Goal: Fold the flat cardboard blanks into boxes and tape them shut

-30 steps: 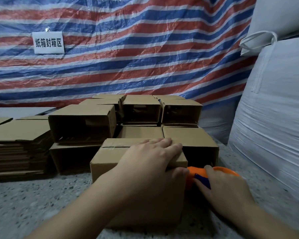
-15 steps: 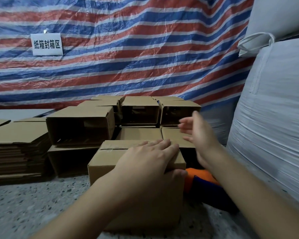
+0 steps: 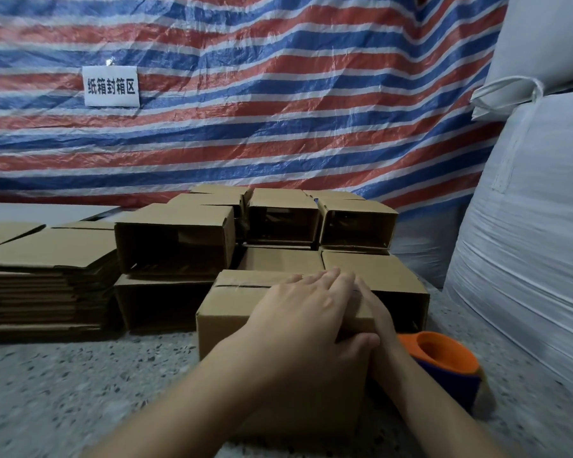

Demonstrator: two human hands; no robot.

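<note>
Your left hand [image 3: 306, 312] lies flat and spread on the cardboard box [image 3: 245, 312]; its top seam runs left-right. Your right hand [image 3: 379, 320], also flat, presses the box's right side, with the tape dispenser [image 3: 444, 365] just beside it.

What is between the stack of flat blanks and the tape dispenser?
In the head view, the box under both hands lies between the flat blanks and the tape dispenser.

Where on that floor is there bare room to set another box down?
Bare speckled floor lies in front of the flat blanks, left of the box under both hands. Behind it finished boxes crowd; right, the tape dispenser and white sacks.
</note>
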